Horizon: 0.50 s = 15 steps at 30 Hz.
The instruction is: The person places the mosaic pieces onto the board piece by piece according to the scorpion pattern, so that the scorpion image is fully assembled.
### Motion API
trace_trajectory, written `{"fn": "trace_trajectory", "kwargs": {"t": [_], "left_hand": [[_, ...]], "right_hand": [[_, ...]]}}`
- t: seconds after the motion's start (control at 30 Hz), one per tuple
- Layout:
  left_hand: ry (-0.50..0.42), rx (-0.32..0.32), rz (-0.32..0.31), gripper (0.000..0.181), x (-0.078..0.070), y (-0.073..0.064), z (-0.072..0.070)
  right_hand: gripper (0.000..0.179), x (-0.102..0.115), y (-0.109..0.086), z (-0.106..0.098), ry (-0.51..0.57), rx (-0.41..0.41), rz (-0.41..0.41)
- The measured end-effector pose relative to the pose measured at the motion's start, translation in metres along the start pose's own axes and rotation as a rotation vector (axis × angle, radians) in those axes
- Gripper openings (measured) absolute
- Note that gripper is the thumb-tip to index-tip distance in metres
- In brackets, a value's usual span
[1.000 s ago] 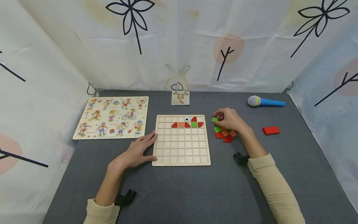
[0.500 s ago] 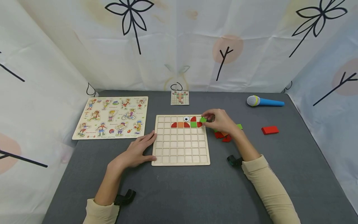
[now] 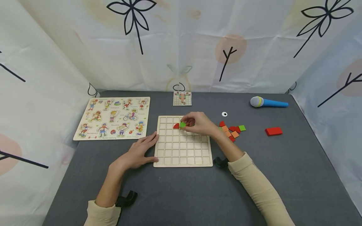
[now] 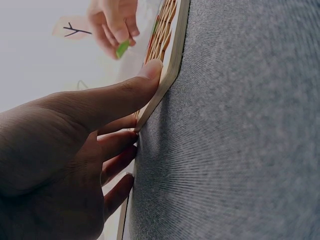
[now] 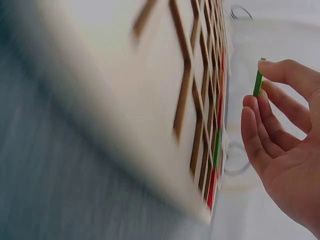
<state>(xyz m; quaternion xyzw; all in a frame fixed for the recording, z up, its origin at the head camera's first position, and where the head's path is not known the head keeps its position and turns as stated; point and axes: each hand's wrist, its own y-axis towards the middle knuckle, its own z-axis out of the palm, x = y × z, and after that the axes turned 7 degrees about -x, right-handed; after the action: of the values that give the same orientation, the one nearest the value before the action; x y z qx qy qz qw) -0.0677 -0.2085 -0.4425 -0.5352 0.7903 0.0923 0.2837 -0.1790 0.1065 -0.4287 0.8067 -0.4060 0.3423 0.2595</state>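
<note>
My right hand (image 3: 199, 123) pinches a green square tile (image 3: 182, 125) between thumb and fingertips, over the upper rows of a wooden grid board (image 3: 183, 153). In the right wrist view the green tile (image 5: 258, 80) is held edge-on, apart from the board. A red quarter-round piece (image 3: 176, 126) sits in a cell just left of it; the hand hides the other placed pieces in the head view. At the board's left edge rests my left hand (image 3: 137, 153), fingers extended. The left wrist view has its thumb (image 4: 135, 92) on the board's corner.
Right of the board lie loose red, green and orange tiles (image 3: 225, 128) and a white ring-like disc (image 3: 224, 114). Farther right are a red block (image 3: 273, 131) and a toy microphone (image 3: 271, 103). A picture board (image 3: 120, 121) lies left, a small pattern card (image 3: 182, 99) behind.
My right hand has carried the green tile leftward from the loose pile to above the board, uncovering the pile and the white disc. The left hand stays at the board's edge.
</note>
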Motion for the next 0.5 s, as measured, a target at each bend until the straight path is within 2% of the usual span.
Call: {"fn": "trace_trajectory", "kwargs": {"t": [0.23,0.5], "left_hand": [[0.007,-0.003,-0.004,0.097,0.0,0.0,0.0],[0.007,-0.007,0.004,0.097,0.0,0.0,0.0]], "right_hand": [[0.025,0.021,0.021,0.019,-0.134,0.101,-0.037],[0.019,0.033,0.043,0.034,-0.267,0.153,-0.011]]}}
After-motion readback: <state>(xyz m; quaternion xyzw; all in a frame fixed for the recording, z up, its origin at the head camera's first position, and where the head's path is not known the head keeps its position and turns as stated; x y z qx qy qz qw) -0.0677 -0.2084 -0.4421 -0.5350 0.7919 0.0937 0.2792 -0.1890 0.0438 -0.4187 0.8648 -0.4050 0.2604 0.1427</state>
